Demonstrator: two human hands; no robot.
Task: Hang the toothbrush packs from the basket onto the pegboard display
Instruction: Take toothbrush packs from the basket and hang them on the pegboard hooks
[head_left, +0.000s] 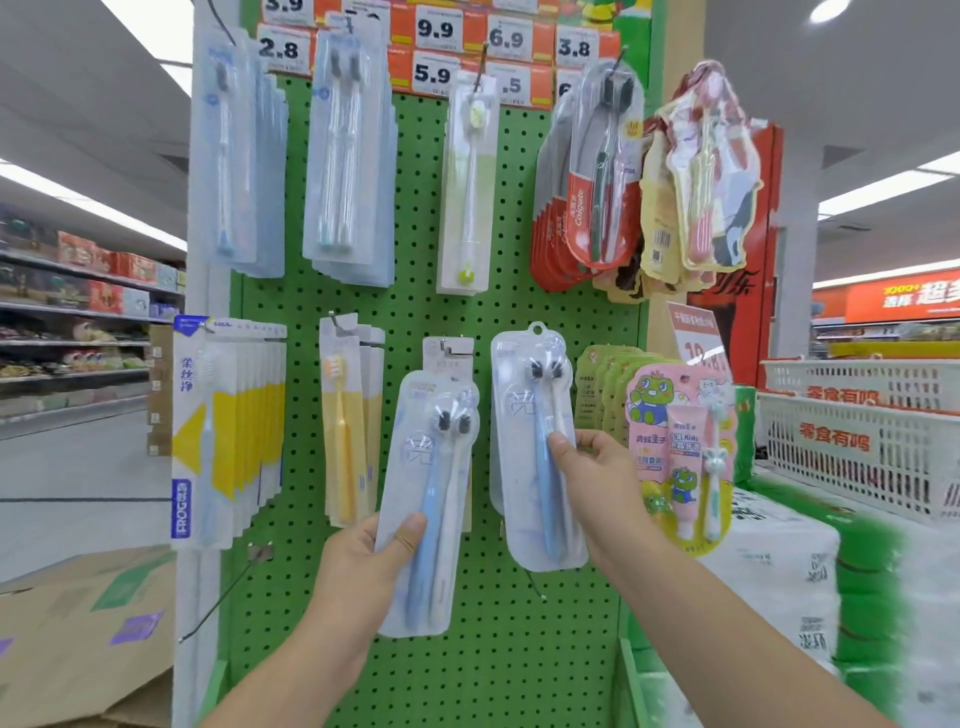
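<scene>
The work surface is a vertical green pegboard (415, 208), perforated in a regular grid and fitted with wire hooks. Price tags (436, 31) on orange backing run across its top edge. Hanging stock includes clear blister packs (348, 156) in the upper rows, red Colgate packs (576, 218) at upper right, yellow-and-white packs (234, 426) at lower left and a pink children's set (680, 452) at lower right.

The left hand (363, 566) grips the lower part of one toothbrush pack (431, 499), thumb on the front face and fingers behind. This pack sits in front of the board just below a hook (447, 348); whether it hangs on the hook cannot be determined.

The right hand (597, 473) pinches a second toothbrush pack (535, 447) at mid-height on its right edge, thumb in front. The pack is upright, its hang hole at the top, held against the board beside the first.

White slotted baskets (857, 431) stand to the right on stacked goods. Store shelving (78, 312) extends along the left aisle under ceiling strip lights. Cardboard (78, 623) lies at lower left.
</scene>
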